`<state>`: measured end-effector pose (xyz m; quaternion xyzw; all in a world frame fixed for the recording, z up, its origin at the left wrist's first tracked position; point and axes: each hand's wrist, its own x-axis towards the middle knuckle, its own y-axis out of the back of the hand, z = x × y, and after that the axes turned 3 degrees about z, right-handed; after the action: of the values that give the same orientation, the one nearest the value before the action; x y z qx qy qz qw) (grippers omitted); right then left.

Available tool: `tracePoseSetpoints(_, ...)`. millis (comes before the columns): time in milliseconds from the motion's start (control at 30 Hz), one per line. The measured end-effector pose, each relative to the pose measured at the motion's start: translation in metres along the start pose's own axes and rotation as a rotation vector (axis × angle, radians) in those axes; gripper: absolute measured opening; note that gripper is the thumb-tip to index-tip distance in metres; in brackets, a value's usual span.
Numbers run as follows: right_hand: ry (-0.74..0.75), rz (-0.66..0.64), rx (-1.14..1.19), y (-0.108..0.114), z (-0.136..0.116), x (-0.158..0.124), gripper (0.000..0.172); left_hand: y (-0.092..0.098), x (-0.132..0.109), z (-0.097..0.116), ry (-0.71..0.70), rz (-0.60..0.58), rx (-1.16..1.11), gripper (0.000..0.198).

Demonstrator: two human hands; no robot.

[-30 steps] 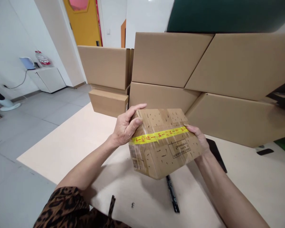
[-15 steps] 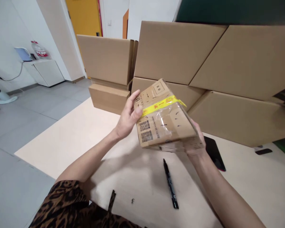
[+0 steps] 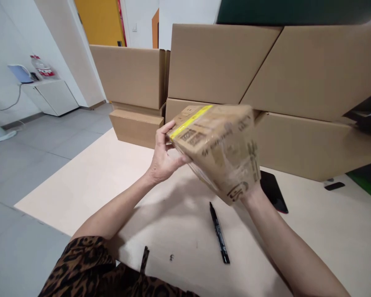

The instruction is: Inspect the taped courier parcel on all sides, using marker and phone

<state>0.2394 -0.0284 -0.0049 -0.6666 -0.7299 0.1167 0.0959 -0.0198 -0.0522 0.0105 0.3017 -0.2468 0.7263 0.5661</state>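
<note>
A small cardboard box (image 3: 224,152) with yellow tape, printed codes and clear packing tape is held tilted above the table. My left hand (image 3: 165,159) grips its left edge, thumb below and fingers at the upper side. Behind the box's right side is my right hand (image 3: 251,193); its fingers are hidden, and only the part near the wrist shows, supporting the box from there. The box's near side is a little blurred. Beneath it on the table lies a capped black marker (image 3: 219,233).
Large cardboard boxes (image 3: 216,64) are stacked along the table's back, with a smaller carton (image 3: 137,128) at the left. A black flat device (image 3: 273,192) lies right of my right wrist. Farther right is a small black strip (image 3: 334,186). The table (image 3: 62,198) ends at the left above a tiled floor.
The box has been turned in my hands, so its printed near side now faces me and the yellow-taped top tips away. My left thumb has moved from the top to the lower edge.
</note>
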Motion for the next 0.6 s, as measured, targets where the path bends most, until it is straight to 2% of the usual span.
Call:
tracePoseSetpoints(100,0.042,0.032,0.001,-0.005,-0.005,-0.012,0.032,-0.005,-0.001,-0.001,0.197,0.110,-0.048,0.089)
tracePoseSetpoints(200,0.086,0.066,-0.003,-0.014,-0.012,-0.017,0.039,-0.007,-0.002,-0.002,0.359,0.113,-0.114,0.087)
tracePoseSetpoints(300,0.172,0.174,0.069,-0.024,-0.016,-0.016,0.052,-0.009,-0.004,-0.005,0.530,0.120,-0.145,0.082)
tracePoseSetpoints(400,0.339,0.235,0.098,-0.029,-0.009,-0.011,0.064,-0.011,-0.007,-0.009,0.640,0.159,-0.123,0.078)
tracePoseSetpoints(500,0.565,0.164,-0.127,-0.025,0.004,-0.007,0.091,-0.014,-0.012,-0.013,0.683,0.153,-0.116,0.077)
tracePoseSetpoints(567,0.622,0.106,-0.310,-0.020,0.010,-0.005,0.113,-0.016,-0.017,-0.017,0.679,0.146,-0.118,0.076)
tracePoseSetpoints(600,0.613,0.087,-0.370,-0.018,0.012,-0.005,0.118,-0.016,-0.020,-0.019,0.674,0.142,-0.114,0.076)
